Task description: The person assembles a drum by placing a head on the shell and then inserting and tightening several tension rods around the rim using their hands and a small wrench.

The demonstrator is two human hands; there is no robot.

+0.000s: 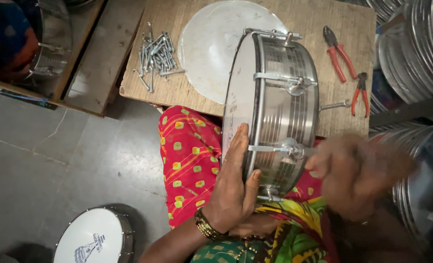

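We are looking down at a steel drum (275, 107) standing on its edge, its lower rim resting against the lap in red cloth with yellow squares (189, 160) and its upper part leaning over a low wooden board (318, 19). The white drumhead is facing left and the ribbed metal shell is facing us, with tension lugs spaced along it.

Our left hand (233, 190) is lying flat against the near rim of the drum, fingers together and stretched along the drumhead edge, the thumb pressing on the shell side, so the hand is clasping the hoop. A beaded bangle (205, 225) is sitting on that wrist.

Our right hand (355, 170) is blurring at the right of the drum, just beside a lug and its tension rod (287, 147); we cannot tell whether its fingers are apart or closed on anything.

On the board, a loose round white drumhead skin (209, 48) is lying behind the drum, a heap of metal bolts (155, 53) is lying to the far left, and two red-handled pliers (340, 53) are lying to the far right. Another white-headed drum (94, 236) is sitting on the grey floor, near left. Stacked metal hoops (416, 44) are filling the right side.
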